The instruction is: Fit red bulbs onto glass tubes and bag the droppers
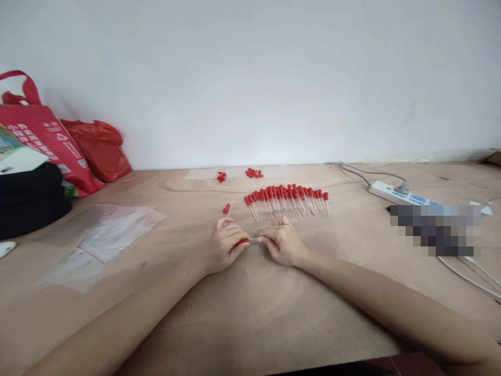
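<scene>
My left hand (225,245) and my right hand (282,243) meet over the wooden table (250,313), both with fingers closed. Between them lies one dropper (248,241): the left fingers pinch its red rubber bulb, the right fingers pinch its thin clear tube. Just beyond the hands a row of several finished droppers (287,201) with red bulbs lies side by side. A single red-bulbed dropper (227,209) rests alone to the left of that row. Farther back, loose red bulbs (253,173) lie on a clear plastic sheet.
Clear plastic bags (102,235) lie flat at the left. A red tote bag (43,136), a red plastic bag (102,149) and a black bundle (27,201) stand at the far left. A white power strip (403,196) with cables sits at the right, next to a blurred patch.
</scene>
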{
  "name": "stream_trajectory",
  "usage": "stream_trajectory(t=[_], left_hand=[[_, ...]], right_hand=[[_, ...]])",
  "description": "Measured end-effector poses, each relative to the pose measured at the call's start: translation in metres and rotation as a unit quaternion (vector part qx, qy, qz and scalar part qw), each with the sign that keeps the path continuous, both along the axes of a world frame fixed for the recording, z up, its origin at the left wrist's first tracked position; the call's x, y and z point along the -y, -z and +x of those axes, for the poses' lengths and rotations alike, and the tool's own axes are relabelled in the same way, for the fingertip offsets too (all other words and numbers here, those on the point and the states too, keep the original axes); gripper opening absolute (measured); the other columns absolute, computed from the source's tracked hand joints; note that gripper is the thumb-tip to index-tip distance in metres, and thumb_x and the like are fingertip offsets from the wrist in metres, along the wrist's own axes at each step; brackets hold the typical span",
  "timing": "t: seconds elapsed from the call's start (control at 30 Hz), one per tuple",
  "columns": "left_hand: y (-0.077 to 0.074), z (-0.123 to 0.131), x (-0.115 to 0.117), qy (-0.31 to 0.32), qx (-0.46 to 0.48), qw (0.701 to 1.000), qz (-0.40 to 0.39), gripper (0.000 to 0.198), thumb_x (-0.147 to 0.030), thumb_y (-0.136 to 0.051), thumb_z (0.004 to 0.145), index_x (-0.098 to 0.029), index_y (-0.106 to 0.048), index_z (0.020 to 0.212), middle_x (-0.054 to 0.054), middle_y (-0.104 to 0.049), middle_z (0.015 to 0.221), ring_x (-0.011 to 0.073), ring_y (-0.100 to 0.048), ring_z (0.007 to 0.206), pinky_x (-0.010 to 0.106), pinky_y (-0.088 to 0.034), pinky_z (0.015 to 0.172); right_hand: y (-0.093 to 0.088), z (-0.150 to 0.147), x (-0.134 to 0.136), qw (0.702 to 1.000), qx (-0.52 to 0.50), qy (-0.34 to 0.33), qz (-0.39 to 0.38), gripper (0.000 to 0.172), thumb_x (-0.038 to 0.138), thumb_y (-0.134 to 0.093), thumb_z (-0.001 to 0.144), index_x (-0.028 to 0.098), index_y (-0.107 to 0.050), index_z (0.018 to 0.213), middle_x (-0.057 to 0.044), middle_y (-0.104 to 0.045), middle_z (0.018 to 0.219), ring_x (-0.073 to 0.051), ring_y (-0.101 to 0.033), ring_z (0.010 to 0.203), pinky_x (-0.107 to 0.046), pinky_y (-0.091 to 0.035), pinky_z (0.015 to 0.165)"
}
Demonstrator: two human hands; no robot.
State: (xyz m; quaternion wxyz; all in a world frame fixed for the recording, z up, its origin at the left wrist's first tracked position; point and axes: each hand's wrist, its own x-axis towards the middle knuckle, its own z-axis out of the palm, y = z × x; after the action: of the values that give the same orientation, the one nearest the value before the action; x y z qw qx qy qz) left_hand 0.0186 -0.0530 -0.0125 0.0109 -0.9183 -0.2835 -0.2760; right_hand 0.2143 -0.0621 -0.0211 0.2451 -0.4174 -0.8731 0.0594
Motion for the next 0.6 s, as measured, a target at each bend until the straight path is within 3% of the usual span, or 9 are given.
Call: stream_trajectory(t=[0.23,0.33,0.47,0.6], left_hand=[[-0.002,-0.009,-0.009,-0.022,0.024,0.997,0.065,0.012,-0.025,-0.045,0.085,-0.020,-0.056,0.087,0.000,-0.063,0.078,0.0146,-0.056,0.081,0.038,-0.020,0.091],[-0.001,-0.017,-0.019,-0.080,0.033,0.995,0.055,0.023,-0.033,-0.050,0.081,-0.022,-0.053,0.101,0.004,-0.061,0.095,0.0189,-0.053,0.093,0.039,-0.025,0.090],[0.005,-0.033,-0.039,-0.245,0.114,0.963,0.016,0.032,-0.033,-0.047,0.080,-0.017,-0.048,0.108,0.009,-0.056,0.105,0.0230,-0.049,0.099,0.038,-0.034,0.085],[0.013,-0.044,-0.054,-0.326,0.155,0.930,-0.071,0.027,-0.027,-0.047,0.079,-0.014,-0.049,0.102,0.010,-0.056,0.102,0.0204,-0.052,0.095,0.033,-0.040,0.082]], right_hand=[[-0.017,-0.005,0.006,0.999,0.038,-0.003,0.031,0.025,0.030,-0.043,0.083,0.018,-0.063,0.072,-0.002,-0.063,0.069,-0.013,-0.050,0.068,-0.028,-0.021,0.066],[-0.024,-0.006,0.001,0.998,0.053,0.020,0.000,0.023,0.030,-0.048,0.078,0.019,-0.063,0.065,-0.002,-0.062,0.065,-0.014,-0.052,0.069,-0.028,-0.024,0.065],[-0.025,-0.009,-0.030,0.985,-0.044,0.141,-0.095,0.023,0.030,-0.044,0.080,0.020,-0.063,0.073,-0.002,-0.064,0.068,-0.014,-0.055,0.063,-0.024,-0.031,0.059],[-0.021,-0.019,-0.067,0.959,-0.076,0.263,-0.071,0.024,0.032,-0.048,0.076,0.018,-0.058,0.093,-0.005,-0.066,0.083,-0.019,-0.058,0.079,-0.027,-0.034,0.067]])
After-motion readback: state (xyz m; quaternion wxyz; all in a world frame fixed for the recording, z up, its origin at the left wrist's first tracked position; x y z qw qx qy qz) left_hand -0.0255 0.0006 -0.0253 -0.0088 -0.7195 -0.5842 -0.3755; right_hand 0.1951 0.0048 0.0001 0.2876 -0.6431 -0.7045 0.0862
